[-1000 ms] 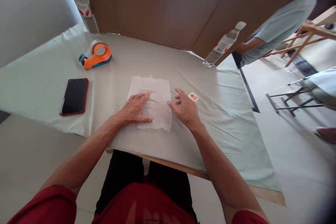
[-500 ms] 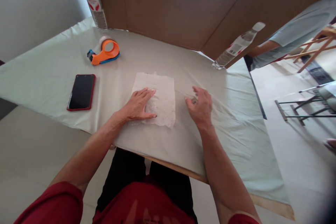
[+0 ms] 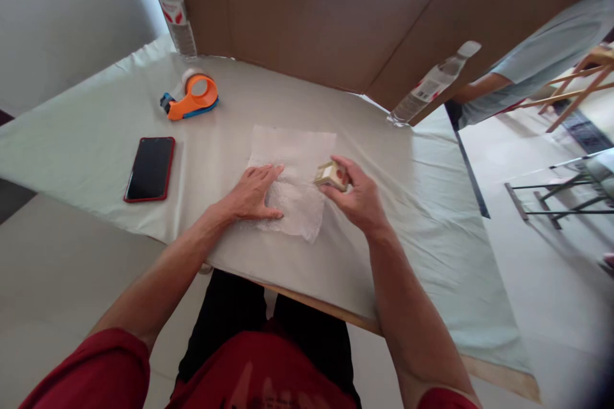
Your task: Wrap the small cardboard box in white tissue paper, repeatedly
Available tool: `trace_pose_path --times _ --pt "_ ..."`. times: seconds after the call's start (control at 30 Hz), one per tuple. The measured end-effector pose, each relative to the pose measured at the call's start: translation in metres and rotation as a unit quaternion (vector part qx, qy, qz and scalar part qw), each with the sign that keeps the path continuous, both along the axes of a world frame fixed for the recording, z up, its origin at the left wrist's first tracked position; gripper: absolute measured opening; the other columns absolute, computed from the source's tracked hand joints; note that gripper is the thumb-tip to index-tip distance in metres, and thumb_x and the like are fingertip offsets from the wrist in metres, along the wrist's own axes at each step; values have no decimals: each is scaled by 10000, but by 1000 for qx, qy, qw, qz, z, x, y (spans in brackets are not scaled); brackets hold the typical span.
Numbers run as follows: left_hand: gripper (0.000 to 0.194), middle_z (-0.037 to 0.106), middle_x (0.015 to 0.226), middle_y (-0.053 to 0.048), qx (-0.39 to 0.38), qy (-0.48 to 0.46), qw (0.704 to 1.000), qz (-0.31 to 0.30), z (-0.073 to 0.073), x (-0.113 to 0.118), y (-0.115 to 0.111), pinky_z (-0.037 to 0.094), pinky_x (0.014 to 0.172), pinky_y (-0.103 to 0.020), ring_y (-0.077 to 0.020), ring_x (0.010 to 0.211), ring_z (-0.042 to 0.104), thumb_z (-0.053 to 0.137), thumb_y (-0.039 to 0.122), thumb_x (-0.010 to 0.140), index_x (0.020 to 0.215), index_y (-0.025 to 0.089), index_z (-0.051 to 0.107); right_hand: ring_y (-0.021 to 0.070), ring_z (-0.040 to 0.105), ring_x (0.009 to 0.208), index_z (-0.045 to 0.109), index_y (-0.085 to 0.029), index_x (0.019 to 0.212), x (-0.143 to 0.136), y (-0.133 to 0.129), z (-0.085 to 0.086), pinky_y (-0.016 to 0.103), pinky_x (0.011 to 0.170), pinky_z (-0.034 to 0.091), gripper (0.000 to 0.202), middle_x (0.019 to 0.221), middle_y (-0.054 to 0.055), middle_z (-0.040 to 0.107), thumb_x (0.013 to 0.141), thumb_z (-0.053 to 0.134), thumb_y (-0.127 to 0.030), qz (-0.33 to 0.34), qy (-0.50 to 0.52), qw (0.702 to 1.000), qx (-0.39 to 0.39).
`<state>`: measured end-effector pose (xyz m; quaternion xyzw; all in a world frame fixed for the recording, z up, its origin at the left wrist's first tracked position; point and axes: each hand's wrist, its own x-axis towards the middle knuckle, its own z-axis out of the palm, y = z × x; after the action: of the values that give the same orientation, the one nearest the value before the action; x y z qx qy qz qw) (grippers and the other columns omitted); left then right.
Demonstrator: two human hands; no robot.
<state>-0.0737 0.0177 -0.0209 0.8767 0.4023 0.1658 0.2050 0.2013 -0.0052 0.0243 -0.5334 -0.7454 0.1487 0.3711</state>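
Note:
A thin, whitish sheet of wrap lies on the cloth-covered table in front of me. My left hand rests flat on its left part, fingers spread. My right hand grips a small cream-coloured box with a reddish mark between thumb and fingers, over the right edge of the sheet. Whether the box touches the sheet I cannot tell.
An orange and blue tape dispenser and a phone in a red case lie to the left. Two water bottles stand against a cardboard panel. A person's arm shows behind it.
My right hand has moved left to the sheet, and the box in it now shows. The sheet's right side has shifted and turned slightly. My left hand has barely moved.

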Motion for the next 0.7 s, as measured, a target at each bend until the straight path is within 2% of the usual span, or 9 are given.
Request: trace_pose_path --times 0.1,0.23,0.37,0.53,0.7 --pt "1155 404 1604 -230 6 -22 1000 1 -4 -1 1 274 1208 -566 -409 1497 369 812 579 695 1608 195 217 237 665 1048 597 -242 1369 -36 0 3 393 969 533 558 1246 93 695 829 725 -304 107 -26 994 -5" --pt "1211 398 1598 -256 1 -39 999 9 -6 -2 4 303 1204 -563 -423 1482 387 830 557 661 1607 140 199 268 661 1073 567 -233 1401 -56 14 -19 440 969 536 593 1238 115 691 818 671 -206 165 -81 981 -56" --pt "1197 397 1601 -251 -7 -43 999 10 -5 -3 4 306 1210 -553 -424 1479 390 830 544 657 1601 132 221 304 608 1249 513 -195 1447 -52 19 -36 480 1061 491 668 1392 159 618 807 692 -262 163 -62 980 -99" --pt "1159 434 1585 -224 -10 -45 999 13 -1 -4 3 323 1206 -533 -402 1467 416 828 515 665 1600 164 242 274 674 1107 596 -221 1330 -47 14 -40 441 987 528 524 1272 115 702 817 688 -284 136 -8 983 -120" --pt "1145 431 1579 -246 -17 -32 999 16 2 -4 2 317 1211 -543 -410 1470 408 836 490 654 1582 121 276 282 663 1155 611 -227 1321 -47 16 -44 453 1019 513 537 1298 111 697 793 699 -265 141 -4 983 -116"
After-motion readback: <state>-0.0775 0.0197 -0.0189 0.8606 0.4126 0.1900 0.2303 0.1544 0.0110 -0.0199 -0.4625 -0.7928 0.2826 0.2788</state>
